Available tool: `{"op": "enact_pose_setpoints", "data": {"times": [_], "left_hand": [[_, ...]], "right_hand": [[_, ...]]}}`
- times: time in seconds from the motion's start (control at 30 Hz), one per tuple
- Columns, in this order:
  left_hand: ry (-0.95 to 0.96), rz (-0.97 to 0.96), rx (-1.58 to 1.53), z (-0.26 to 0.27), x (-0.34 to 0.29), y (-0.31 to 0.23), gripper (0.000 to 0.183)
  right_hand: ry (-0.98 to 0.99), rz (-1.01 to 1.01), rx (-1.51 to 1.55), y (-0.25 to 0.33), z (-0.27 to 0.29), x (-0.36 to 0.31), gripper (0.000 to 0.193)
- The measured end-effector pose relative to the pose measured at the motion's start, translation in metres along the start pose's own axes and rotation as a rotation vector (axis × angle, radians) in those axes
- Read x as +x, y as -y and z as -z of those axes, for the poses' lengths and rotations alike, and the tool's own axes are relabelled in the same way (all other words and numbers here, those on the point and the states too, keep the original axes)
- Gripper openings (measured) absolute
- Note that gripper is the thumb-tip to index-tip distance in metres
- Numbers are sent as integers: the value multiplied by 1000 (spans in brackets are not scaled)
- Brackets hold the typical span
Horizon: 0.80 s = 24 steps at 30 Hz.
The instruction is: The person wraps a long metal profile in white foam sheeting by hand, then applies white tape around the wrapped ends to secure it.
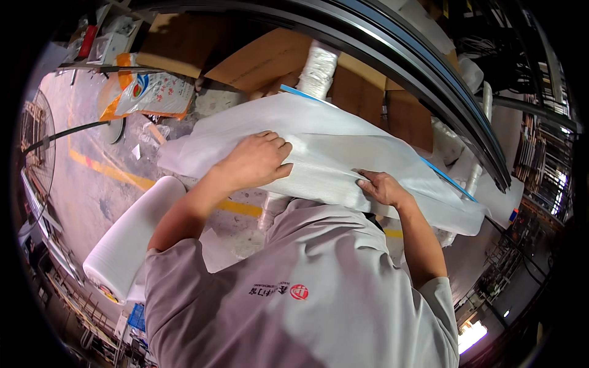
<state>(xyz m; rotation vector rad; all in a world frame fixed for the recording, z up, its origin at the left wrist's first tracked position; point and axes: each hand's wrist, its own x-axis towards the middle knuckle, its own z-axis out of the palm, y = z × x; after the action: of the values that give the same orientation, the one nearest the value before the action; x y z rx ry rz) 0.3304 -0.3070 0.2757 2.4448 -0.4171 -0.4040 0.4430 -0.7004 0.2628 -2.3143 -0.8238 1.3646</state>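
Observation:
A large sheet of white packing foam [233, 132] lies in front of me, spread and folded over a long piece it mostly hides. Blue strips [446, 178] show along its far edge. My left hand [261, 161] rests on the foam at the middle, its fingers curled down and closed on the sheet, thumb toward the right. To the right and a little nearer, my right hand [381, 186] pinches the near edge of the foam between thumb and fingers. What lies beneath the foam is hidden.
A thick roll of white foam [135, 236] stands at my left. Long dark metal profiles [423, 67] cross the far right above brown cardboard [264, 61]. A film-wrapped support [319, 70] reaches under the foam. An orange-and-white sack [153, 95] lies at the far left, near a fan [40, 129].

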Motion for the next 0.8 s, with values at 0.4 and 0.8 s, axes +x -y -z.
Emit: {"op": "enact_pose_setpoints", "data": {"times": [0.4,0.8], "left_hand": [[253,454,-106,-29,31,45,39],[342,466,-256,-24,30,110,48]], "right_hand": [[-272,188,-78,15,33,4,41],[-350,-129,-234,-93,83,59,38]]}}
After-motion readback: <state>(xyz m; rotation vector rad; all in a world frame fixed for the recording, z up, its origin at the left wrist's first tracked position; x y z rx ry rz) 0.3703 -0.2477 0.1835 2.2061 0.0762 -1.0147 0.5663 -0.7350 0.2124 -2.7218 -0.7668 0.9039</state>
